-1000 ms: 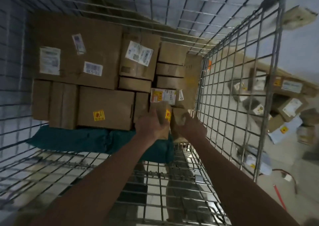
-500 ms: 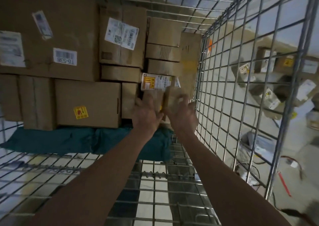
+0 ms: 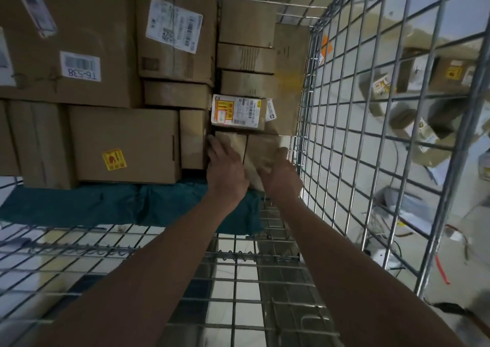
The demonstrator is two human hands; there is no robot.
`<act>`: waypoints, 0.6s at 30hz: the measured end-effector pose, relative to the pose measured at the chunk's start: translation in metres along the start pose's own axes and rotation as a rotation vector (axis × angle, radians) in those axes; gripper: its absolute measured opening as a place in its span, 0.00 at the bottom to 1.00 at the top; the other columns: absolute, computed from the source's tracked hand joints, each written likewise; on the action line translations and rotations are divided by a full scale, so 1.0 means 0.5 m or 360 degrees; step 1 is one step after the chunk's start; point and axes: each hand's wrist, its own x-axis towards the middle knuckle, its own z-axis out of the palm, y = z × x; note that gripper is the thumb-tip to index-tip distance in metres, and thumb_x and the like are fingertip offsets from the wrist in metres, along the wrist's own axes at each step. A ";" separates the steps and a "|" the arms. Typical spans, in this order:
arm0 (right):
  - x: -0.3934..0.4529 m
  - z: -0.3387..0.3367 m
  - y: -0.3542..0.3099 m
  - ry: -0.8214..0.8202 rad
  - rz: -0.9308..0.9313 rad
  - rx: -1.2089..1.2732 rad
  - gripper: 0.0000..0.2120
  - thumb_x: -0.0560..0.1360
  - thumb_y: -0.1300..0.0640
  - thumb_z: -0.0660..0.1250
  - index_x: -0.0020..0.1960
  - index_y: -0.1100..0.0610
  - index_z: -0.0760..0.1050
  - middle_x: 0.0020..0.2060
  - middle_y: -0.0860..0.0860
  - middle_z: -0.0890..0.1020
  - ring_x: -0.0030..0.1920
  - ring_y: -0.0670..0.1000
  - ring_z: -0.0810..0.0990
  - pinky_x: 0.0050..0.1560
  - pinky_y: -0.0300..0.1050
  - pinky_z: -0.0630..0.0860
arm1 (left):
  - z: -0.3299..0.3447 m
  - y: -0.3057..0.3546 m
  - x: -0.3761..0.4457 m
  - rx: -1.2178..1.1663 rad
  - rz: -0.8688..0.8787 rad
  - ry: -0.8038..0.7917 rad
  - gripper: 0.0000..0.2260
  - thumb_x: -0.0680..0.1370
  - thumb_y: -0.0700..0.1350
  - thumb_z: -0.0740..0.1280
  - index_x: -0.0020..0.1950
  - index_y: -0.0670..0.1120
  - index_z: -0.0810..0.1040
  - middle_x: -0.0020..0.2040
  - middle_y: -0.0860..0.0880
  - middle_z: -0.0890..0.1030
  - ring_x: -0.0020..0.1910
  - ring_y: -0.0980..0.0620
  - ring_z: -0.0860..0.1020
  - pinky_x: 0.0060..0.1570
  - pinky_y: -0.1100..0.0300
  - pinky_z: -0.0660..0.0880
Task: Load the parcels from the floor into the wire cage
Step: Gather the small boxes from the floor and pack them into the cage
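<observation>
While the small box (image 3: 230,142) is pressed by the flat left hand (image 3: 228,170) and the brown parcel (image 3: 265,148) beside it is gripped by the right hand (image 3: 281,178), both low in the wire cage (image 3: 305,95), only a soft teal bag (image 3: 119,203) is seen beneath. If released early, they could be tipped forward.

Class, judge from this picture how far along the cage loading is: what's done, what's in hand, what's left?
Done: many cartons already stand stacked at the back of the wire cage. In hand: the left hand presses a small parcel into the stack, and the right hand holds a second parcel beside it. Left: several loose parcels lie on the floor outside the mesh.
</observation>
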 end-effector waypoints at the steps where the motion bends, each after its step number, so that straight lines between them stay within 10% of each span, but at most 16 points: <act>1: 0.007 0.006 -0.005 -0.0048 -0.0046 0.0003 0.31 0.75 0.43 0.70 0.70 0.52 0.59 0.53 0.56 0.81 0.48 0.59 0.83 0.39 0.48 0.74 | -0.001 0.001 -0.002 -0.0004 0.0035 0.0042 0.44 0.77 0.54 0.70 0.82 0.36 0.48 0.80 0.32 0.50 0.76 0.34 0.61 0.64 0.47 0.77; 10: -0.054 -0.014 -0.034 -0.0125 0.0034 0.0327 0.35 0.77 0.51 0.67 0.79 0.52 0.55 0.63 0.61 0.74 0.59 0.64 0.77 0.45 0.49 0.72 | -0.022 -0.043 -0.058 0.0096 0.0203 -0.0129 0.36 0.82 0.56 0.60 0.83 0.41 0.48 0.83 0.42 0.48 0.81 0.40 0.53 0.69 0.43 0.72; 18: -0.290 -0.288 -0.115 0.0352 -0.0340 0.0568 0.21 0.80 0.57 0.54 0.70 0.60 0.72 0.61 0.60 0.78 0.56 0.62 0.80 0.48 0.51 0.79 | -0.290 0.058 -0.229 -0.0037 0.0610 0.0383 0.31 0.86 0.59 0.50 0.84 0.44 0.50 0.85 0.45 0.48 0.83 0.44 0.49 0.78 0.45 0.60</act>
